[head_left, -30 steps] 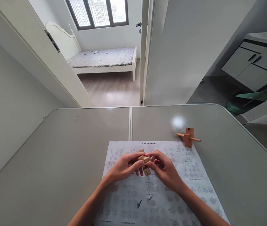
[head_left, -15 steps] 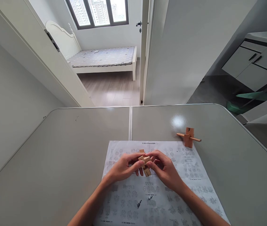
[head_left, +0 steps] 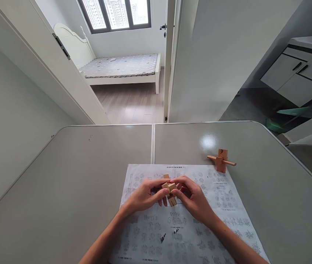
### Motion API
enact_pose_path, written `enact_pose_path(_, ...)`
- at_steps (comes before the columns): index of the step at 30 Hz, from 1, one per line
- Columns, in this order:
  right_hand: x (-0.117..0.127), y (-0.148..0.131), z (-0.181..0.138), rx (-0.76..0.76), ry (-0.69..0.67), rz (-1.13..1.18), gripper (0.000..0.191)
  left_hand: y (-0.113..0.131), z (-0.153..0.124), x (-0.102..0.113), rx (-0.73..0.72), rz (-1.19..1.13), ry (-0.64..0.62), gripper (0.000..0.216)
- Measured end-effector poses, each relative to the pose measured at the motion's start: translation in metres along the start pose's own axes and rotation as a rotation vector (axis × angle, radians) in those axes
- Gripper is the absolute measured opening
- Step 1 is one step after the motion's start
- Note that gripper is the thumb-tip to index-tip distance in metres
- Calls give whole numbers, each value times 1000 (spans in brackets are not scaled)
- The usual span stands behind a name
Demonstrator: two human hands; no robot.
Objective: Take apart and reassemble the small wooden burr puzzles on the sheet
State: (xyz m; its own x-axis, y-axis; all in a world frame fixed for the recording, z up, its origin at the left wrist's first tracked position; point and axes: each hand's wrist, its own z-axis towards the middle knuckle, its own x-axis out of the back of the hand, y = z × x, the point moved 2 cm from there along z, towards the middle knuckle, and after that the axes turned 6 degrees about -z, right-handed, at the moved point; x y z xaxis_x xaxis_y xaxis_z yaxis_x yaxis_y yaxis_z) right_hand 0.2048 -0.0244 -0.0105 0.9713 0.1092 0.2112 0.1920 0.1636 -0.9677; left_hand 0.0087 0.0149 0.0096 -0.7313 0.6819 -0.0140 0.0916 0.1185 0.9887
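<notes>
Between my two hands is a light wooden interlocking puzzle [head_left: 172, 201], made of several notched blocks. My left hand [head_left: 147, 195] grips it from the left, thumb at the front and fingers behind. From the right, my right hand [head_left: 191, 196] pinches it in the same way, and the fingertips of both hands meet at its top. My fingers hide much of the blocks. Under the hands lies a printed instruction sheet [head_left: 150, 242] covered with small diagrams. At the sheet's upper right corner stands a reddish wooden puzzle [head_left: 221, 161] with a crossing stick and a black mark.
The grey table [head_left: 62, 190] has a seam down its middle and a raised pale edge. Beyond it a doorway opens onto a bed [head_left: 123, 68] under a window. White cabinets [head_left: 296, 73] and a green object [head_left: 293, 111] are at the right.
Both hands keep the same hold on the light wooden puzzle, with hardly any finger movement. The whole view has shifted very slightly.
</notes>
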Motion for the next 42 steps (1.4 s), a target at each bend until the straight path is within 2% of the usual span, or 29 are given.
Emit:
enact_pose_path(11, 1, 1, 1, -57, -10, 62, 26, -1, -1, 0, 14, -31, -2, 46)
enact_pose_path(13, 2, 3, 2, -101, 0, 105, 29, 1, -2, -1, 7, -17, 26, 51)
enact_pose_path(17, 3, 6, 1, -178, 34, 140, 32, 4, -2, -4, 6, 21, 59, 80)
enact_pose_path(20, 3, 6, 1, -180, 23, 121, 31, 4, -2, -5, 26, 32, 84, 75)
enact_pose_path(24, 3, 6, 0, -139, 78, 41, 30, 3, -1, -1, 21, -45, 185, 68)
enact_pose_path(27, 3, 6, 0, -72, 120, -108, 19, 3, -1, 4, 1, -157, 317, 68)
enact_pose_path(30, 3, 6, 0, 50, 106, -297, 12, 3, 0, 7, -14, -240, 446, 69)
enact_pose_path(32, 2, 5, 0, 136, 63, -383, 17, 5, 1, 8, -28, -279, 493, 71)
enact_pose_path(37, -1, 5, -1, 214, -61, -511, 29, 5, 1, 8, -25, -277, 494, 70)
enact_pose_path(42, -2, 5, -1, 203, -52, -518, 31, 1, 1, 7, -15, -190, 457, 67)
